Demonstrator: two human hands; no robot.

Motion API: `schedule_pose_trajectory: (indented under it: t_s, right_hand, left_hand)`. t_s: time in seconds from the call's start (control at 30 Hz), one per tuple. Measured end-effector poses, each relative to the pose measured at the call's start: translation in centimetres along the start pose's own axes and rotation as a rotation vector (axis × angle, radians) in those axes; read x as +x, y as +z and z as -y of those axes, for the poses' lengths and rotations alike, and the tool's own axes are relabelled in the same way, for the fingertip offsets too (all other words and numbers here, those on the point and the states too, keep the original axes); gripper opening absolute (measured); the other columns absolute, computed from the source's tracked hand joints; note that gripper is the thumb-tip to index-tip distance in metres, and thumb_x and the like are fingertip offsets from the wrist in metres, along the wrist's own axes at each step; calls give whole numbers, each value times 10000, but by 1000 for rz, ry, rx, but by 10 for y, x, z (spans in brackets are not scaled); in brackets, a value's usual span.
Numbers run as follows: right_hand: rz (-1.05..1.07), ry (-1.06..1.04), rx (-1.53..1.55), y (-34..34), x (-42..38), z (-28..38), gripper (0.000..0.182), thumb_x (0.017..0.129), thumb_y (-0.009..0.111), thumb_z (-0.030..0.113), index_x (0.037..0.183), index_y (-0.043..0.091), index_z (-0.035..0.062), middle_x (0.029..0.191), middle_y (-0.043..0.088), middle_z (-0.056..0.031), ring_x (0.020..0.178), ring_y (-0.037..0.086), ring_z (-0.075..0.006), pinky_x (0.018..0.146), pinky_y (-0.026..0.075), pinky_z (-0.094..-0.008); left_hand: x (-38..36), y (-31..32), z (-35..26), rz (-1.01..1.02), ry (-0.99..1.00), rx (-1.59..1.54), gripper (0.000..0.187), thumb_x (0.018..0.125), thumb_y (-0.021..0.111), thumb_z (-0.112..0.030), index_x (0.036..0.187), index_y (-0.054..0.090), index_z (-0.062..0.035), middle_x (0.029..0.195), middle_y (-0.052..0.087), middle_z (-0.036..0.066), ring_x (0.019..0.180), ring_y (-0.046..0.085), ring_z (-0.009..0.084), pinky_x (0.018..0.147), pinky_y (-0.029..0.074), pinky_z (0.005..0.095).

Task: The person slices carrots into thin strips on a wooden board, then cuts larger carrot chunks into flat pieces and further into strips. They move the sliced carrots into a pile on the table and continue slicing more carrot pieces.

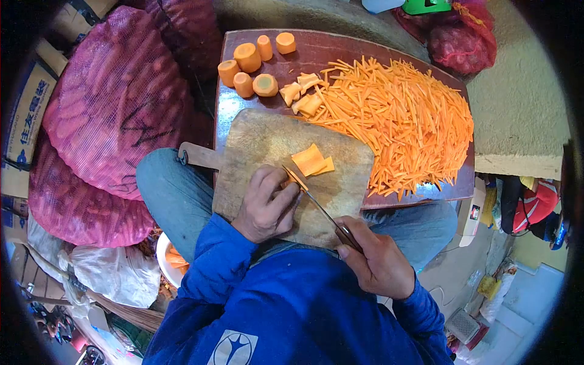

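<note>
My right hand (377, 258) is closed around the dark handle of a knife (322, 210), whose blade points up and left over the wooden cutting board (255, 140). My left hand (266, 204) rests on the board with bent fingers, holding a carrot piece (296, 179) at the blade's tip. Thin flat carrot slices (310, 160) lie on the board just beyond the knife. Behind the board, several peeled carrot chunks (247, 58) stand at the upper left, next to a few irregular carrot pieces (308, 103). A large heap of carrot strips (401, 115) spreads over the right side.
The red-brown table (328, 45) lies under the board and carrots. Full pink mesh sacks (121, 103) stand at left, above a white bowl (167, 258) with carrot pieces. A red mesh bag (462, 42) sits at the upper right. A white box (473, 213) stands at right.
</note>
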State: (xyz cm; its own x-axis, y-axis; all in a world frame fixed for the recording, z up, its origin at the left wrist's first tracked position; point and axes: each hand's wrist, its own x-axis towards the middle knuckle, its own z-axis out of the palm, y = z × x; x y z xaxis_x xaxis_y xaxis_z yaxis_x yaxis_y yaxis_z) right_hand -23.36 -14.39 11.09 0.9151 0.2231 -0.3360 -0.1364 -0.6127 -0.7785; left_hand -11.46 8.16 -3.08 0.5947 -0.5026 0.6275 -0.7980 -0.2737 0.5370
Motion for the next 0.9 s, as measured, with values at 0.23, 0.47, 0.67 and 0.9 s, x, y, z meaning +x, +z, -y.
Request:
schedule_pose_trajectory:
  t_s: [0.23,0.47,0.67,0.9]
  right_hand:
    - [-45,-36,16,16,26,-8,453,1068,616,195,1453,464,12,1062,725,-296,924,721,-510,753,584,-548]
    - [-62,-102,1,37,77,-34,450,1062,599,178,1453,455,9,951,703,-334,879,692,-538,714,528,-624]
    - [-170,-213,130,21,44,-17,437,1043,640,168,1424,506,3,1016,722,-308,918,714,-517,768,575,-558]
    - [-162,-170,86,20,8,-19,428,1038,662,170,1405,532,-7,1056,738,-294,935,736,-488,775,586,-528]
  left_hand:
    - [3,-2,-3,6,21,15,413,681,793,-42,1079,726,48,1140,633,228,997,642,421,888,560,498]
    - [-2,2,-4,-54,29,37,388,712,818,-6,1087,724,35,1144,624,222,974,647,424,872,562,491]
    - [3,-2,-8,-58,-20,23,348,714,824,19,1047,724,24,1051,617,190,904,641,385,785,533,460]
    - [2,-1,-8,-80,-15,68,313,705,829,11,998,718,7,989,623,165,859,626,354,730,496,447]
